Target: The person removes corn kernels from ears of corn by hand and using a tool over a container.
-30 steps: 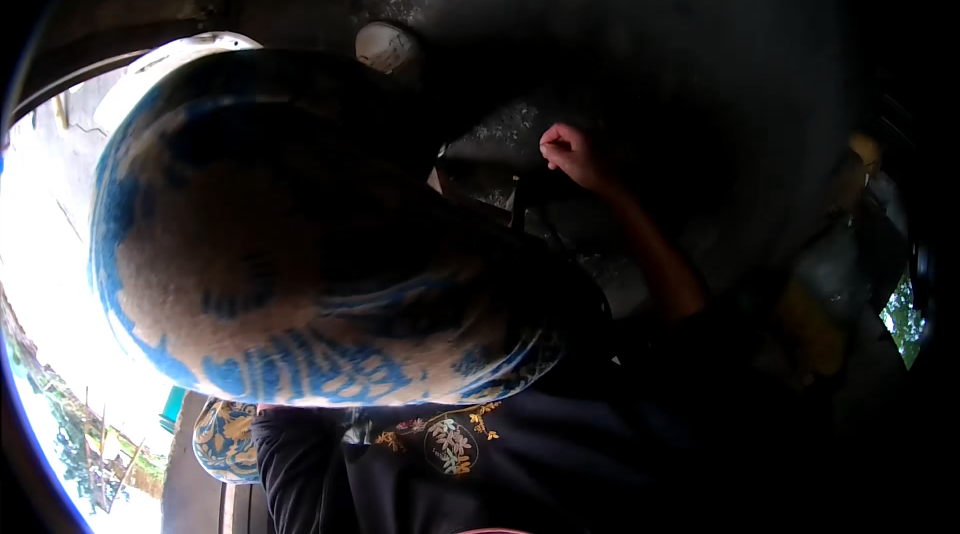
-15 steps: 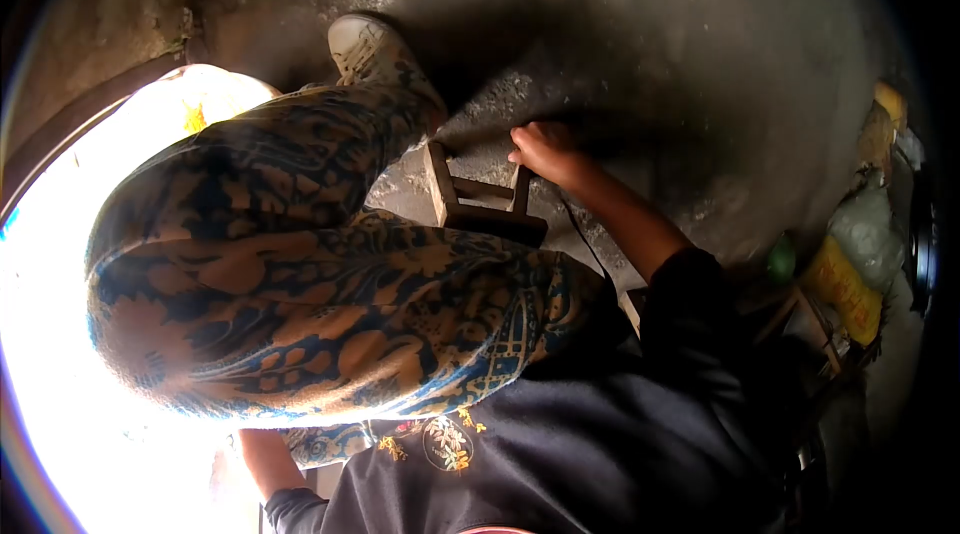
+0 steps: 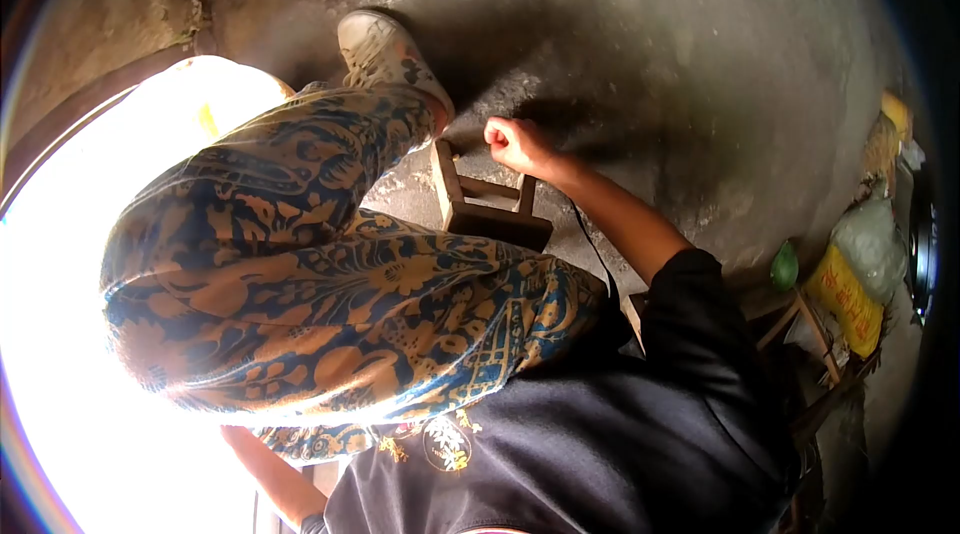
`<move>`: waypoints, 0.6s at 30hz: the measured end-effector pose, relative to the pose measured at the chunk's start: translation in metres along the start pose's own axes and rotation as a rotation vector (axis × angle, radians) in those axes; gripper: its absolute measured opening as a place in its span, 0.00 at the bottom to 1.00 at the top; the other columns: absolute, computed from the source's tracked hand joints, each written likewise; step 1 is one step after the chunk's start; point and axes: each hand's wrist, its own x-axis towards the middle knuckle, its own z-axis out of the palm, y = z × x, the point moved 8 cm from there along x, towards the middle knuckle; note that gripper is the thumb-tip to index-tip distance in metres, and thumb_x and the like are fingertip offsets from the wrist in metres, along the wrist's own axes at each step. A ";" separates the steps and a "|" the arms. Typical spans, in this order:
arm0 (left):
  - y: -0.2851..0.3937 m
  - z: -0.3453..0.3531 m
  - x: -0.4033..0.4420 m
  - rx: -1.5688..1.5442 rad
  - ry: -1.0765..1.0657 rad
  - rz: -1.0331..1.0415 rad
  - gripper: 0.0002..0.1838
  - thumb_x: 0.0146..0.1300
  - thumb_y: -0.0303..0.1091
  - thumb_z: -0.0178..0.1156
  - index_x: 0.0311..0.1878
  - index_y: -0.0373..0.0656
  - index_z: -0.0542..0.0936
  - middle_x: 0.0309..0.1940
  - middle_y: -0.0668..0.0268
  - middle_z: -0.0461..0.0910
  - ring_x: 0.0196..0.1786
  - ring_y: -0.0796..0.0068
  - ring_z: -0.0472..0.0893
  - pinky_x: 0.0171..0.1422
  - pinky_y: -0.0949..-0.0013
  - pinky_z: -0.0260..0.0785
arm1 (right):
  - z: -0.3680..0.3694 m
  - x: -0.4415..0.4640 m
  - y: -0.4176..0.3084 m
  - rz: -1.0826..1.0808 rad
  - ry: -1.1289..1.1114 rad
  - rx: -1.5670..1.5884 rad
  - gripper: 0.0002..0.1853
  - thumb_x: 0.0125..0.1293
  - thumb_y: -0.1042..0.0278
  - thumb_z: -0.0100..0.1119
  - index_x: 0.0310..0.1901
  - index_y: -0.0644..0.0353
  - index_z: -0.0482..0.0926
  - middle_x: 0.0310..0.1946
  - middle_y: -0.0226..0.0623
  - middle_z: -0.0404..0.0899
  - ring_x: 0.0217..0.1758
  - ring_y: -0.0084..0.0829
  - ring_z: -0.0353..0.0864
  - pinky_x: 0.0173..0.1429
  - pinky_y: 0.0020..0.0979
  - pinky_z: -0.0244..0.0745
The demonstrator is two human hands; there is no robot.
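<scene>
My right hand [image 3: 520,147] is closed in a fist just beyond a small wooden stool [image 3: 497,224]. Whatever may be inside those fingers is hidden. The stool's legs and crossbar point away from me, and a dark thin cord [image 3: 592,246] hangs between my forearm and my thigh. Of my left arm, only the forearm [image 3: 275,479] shows at the lower left; the hand is lost behind my patterned trousers [image 3: 350,304] and in the glare.
A light sneaker [image 3: 385,49] rests on the rough concrete floor [image 3: 640,34]. Glaring light fills the left side. To the right lie a yellow printed bag [image 3: 850,299], a clear plastic bag [image 3: 868,246], a green object [image 3: 785,266] and wooden sticks [image 3: 820,334].
My right fist has moved slightly left, away from the stool's right leg. The left forearm has shifted a little. The picture has grown brighter.
</scene>
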 end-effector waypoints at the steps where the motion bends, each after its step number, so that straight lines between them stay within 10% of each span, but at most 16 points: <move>1: -0.003 -0.010 0.004 -0.012 0.026 -0.009 0.18 0.59 0.38 0.57 0.52 0.45 0.76 0.46 0.57 0.79 0.45 0.60 0.80 0.47 0.59 0.73 | 0.005 0.004 -0.006 -0.005 -0.002 0.002 0.06 0.51 0.79 0.60 0.29 0.61 0.73 0.19 0.37 0.77 0.19 0.26 0.77 0.27 0.30 0.72; 4: -0.017 -0.036 0.011 -0.042 0.084 -0.033 0.19 0.59 0.38 0.57 0.53 0.45 0.76 0.46 0.57 0.79 0.46 0.60 0.80 0.47 0.60 0.73 | 0.041 0.008 0.008 0.306 -0.239 0.162 0.05 0.56 0.74 0.63 0.29 0.61 0.75 0.19 0.35 0.77 0.16 0.23 0.75 0.23 0.30 0.70; 10: -0.054 -0.077 0.015 -0.100 0.178 -0.096 0.19 0.59 0.38 0.57 0.54 0.45 0.75 0.48 0.57 0.78 0.46 0.61 0.80 0.48 0.61 0.73 | 0.046 0.012 -0.009 0.067 -0.055 -0.289 0.13 0.51 0.62 0.68 0.26 0.59 0.73 0.22 0.44 0.78 0.27 0.46 0.78 0.31 0.40 0.71; 18: -0.114 -0.094 -0.006 -0.211 0.259 -0.182 0.20 0.60 0.39 0.57 0.56 0.44 0.75 0.49 0.58 0.78 0.47 0.62 0.80 0.48 0.61 0.73 | 0.057 0.015 -0.016 -0.067 -0.046 -0.421 0.08 0.55 0.64 0.62 0.30 0.57 0.74 0.24 0.43 0.79 0.31 0.48 0.79 0.33 0.45 0.72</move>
